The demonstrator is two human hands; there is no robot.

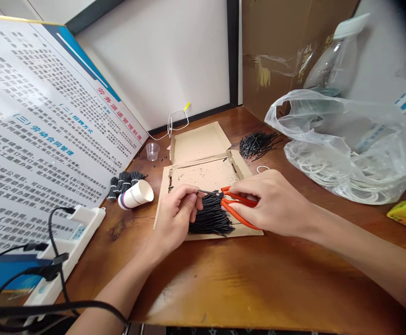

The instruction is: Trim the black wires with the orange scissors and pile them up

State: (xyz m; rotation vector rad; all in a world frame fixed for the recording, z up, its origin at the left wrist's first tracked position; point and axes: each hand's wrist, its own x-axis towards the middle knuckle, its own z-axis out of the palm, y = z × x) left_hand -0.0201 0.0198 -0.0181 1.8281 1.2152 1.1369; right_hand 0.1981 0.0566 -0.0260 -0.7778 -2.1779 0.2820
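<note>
Pinched in the fingers of my left hand (178,211) is a short black wire (208,192), its free end pointing right. My right hand (272,202) is closed round the orange handles of a pair of wire cutters (239,215). The cutters' dark jaws meet the wire's end; whether they bite on it is too small to tell. Under both hands lies a thick pile of black wires (211,221) in an opened flat cardboard box (203,172). Dark scraps are scattered over the box's inside.
At the left are a tipped paper cup (136,195), tied black wire bundles (124,182), a small clear cup (152,151) and a power strip (72,249). Farther right lie another heap of black wires (256,144) and a plastic bag (349,167) holding white coils. A bottle (335,60) stands behind.
</note>
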